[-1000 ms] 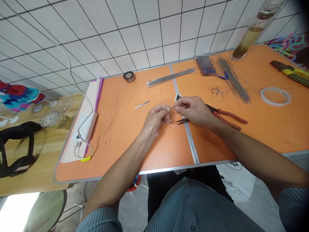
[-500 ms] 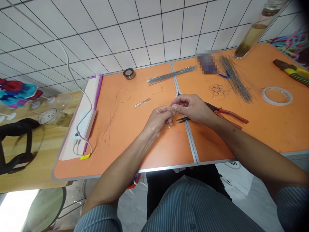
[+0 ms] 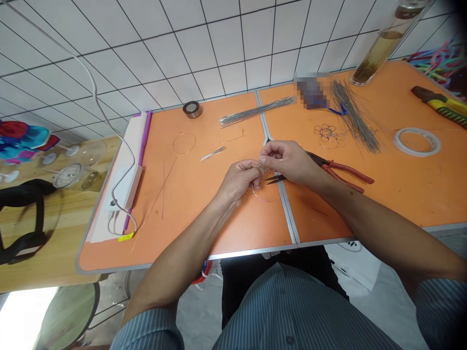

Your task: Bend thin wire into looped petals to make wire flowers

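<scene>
My left hand is closed on a thin wire, which bends in a loop below the fingers. Close beside it, my right hand pinches the same wire between thumb and fingertips, though the exact grip is partly hidden. Long-nose pliers with red handles lie under my right hand and wrist, their dark tips showing to the left. A round wire ring and a small bunch of short wires rest on the orange table left of my hands.
Behind my hands lies a bundle of straight wires, near a roll of dark tape. On the right are a flower-shaped wire piece, more wires, a white tape ring, a yellow-black cutter and a tall glass bottle.
The view has shifted slightly, so the table's contents appear a little further left and up. Both hands keep nearly the same pose on the wire.
</scene>
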{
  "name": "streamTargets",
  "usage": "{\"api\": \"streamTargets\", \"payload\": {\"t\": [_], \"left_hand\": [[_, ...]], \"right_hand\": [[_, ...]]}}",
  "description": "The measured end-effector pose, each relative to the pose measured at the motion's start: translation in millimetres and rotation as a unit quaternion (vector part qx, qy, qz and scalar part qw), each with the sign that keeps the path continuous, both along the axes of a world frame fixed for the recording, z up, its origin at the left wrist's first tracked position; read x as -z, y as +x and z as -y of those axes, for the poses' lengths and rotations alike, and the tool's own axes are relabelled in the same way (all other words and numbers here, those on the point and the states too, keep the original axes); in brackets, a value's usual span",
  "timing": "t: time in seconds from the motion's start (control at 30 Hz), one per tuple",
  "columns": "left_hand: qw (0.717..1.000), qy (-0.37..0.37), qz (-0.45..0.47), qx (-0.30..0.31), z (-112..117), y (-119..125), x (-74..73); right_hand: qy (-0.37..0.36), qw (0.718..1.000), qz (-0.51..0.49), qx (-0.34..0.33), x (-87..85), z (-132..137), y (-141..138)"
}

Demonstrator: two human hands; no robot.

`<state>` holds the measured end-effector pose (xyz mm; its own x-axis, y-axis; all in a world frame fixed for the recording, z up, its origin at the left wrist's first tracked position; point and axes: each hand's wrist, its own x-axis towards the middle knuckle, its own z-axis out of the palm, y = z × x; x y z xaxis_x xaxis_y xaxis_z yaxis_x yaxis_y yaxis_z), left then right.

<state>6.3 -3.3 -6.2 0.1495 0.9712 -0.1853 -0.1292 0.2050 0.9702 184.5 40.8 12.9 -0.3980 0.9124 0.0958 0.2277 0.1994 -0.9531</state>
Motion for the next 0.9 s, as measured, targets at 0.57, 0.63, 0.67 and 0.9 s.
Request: {"api": "streamTargets", "payload": {"t": [0.57, 0.63, 0.67, 0.9], "left_hand": [[0.993, -0.04, 0.062, -0.089, -2.7, -4.0, -8.6], [0.992, -0.04, 0.081, -0.09, -3.8, -5.4, -9.1], [0.991, -0.041, 0.091, -0.09, -4.2, -6.0, -9.5], [0.99, -0.048, 0.087, -0.099, -5.1, -8.1, -10.1]], "right_hand": [[-0.018, 0.998, -0.039, 0.039, 3.1, -4.1, 5.2], [-0.026, 0.998, -0.046, 0.037, 2.2, -3.9, 5.7], [-0.033, 0.997, -0.053, 0.035, 2.0, -3.7, 5.8], [-0.076, 0.992, -0.094, 0.026, 8.0, -4.2, 5.3]]}}
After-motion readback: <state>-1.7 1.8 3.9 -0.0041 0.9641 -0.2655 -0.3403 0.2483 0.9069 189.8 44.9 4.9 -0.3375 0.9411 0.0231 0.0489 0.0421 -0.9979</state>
